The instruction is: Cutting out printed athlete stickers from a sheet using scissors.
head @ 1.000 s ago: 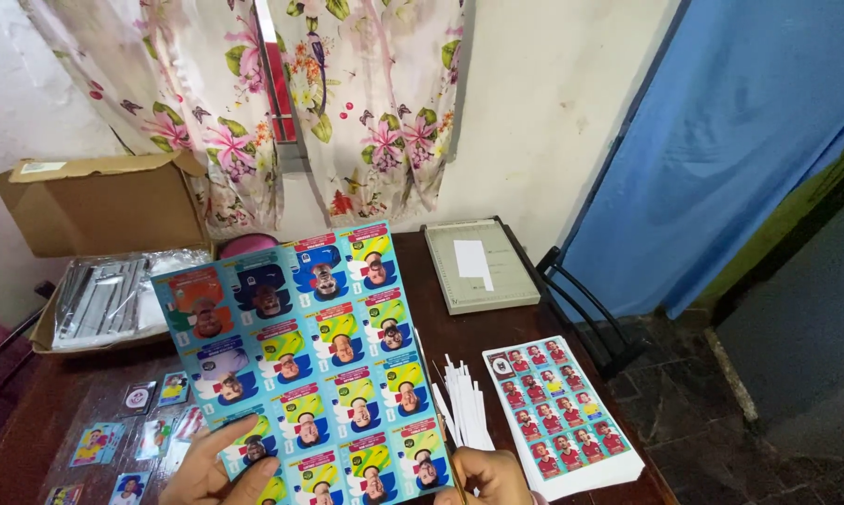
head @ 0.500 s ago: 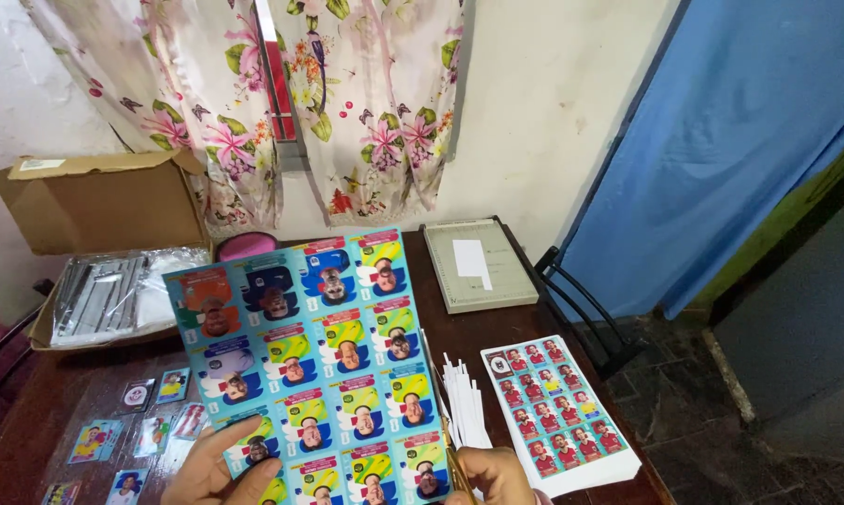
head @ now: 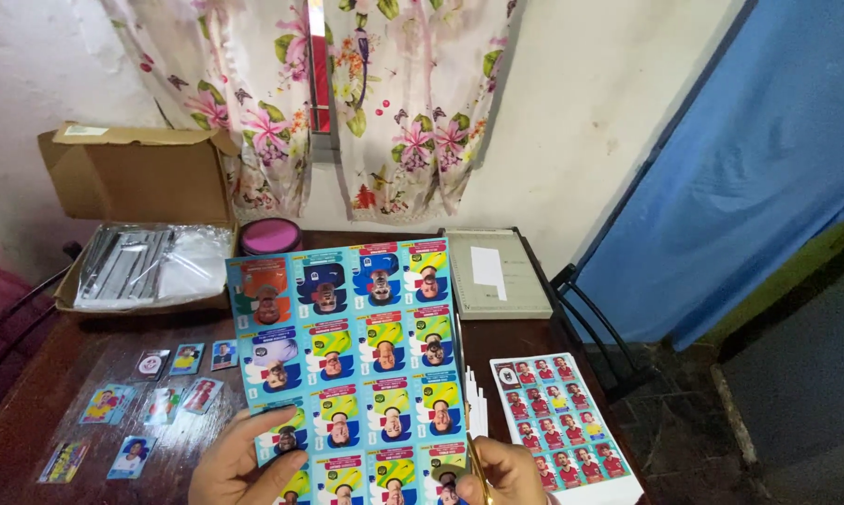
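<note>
While both hands' grip (head: 244, 463) holds the sticker sheet (head: 352, 355), loose cards (head: 151, 397) and a red sheet (head: 557, 416) flank it.

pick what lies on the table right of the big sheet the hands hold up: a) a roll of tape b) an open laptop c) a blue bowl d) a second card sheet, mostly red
d: a mostly red card sheet lies flat on the table, just right of the blue and yellow sheet gripped by the left hand and right hand.

Card sheet (head: 352, 360) before box (head: 141, 224); stack (head: 562, 416) right.
</note>
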